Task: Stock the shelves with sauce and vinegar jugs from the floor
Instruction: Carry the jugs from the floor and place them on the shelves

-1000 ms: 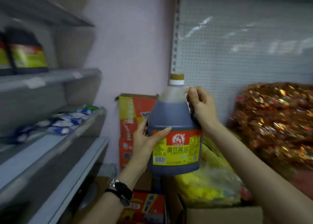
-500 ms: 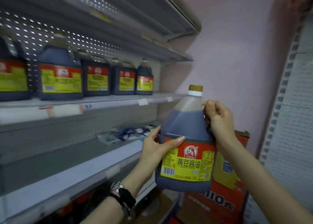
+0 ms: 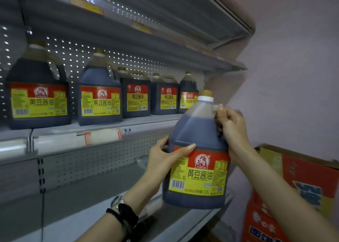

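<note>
I hold a dark soy sauce jug (image 3: 197, 150) with a red and yellow label and a gold cap in the air in front of the shelving. My right hand (image 3: 232, 130) grips its handle near the neck. My left hand (image 3: 165, 159) holds the jug's left side, thumb across the front above the label. The jug hangs upright, just right of and a little below the middle shelf (image 3: 102, 131). Several matching jugs (image 3: 100, 95) stand in a row on that shelf; the rightmost one (image 3: 188, 93) is just behind the held jug's cap.
A grey lower shelf (image 3: 95, 221) runs below the held jug. An upper shelf (image 3: 128, 27) overhangs the row. A red and yellow cardboard box (image 3: 297, 196) stands at the right against the pink wall (image 3: 293, 76). A watch sits on my left wrist.
The view swung left from the boxes and pegboard to the shelving. The jug in both hands rose and came nearer the middle shelf's right end. Grip is the same.
</note>
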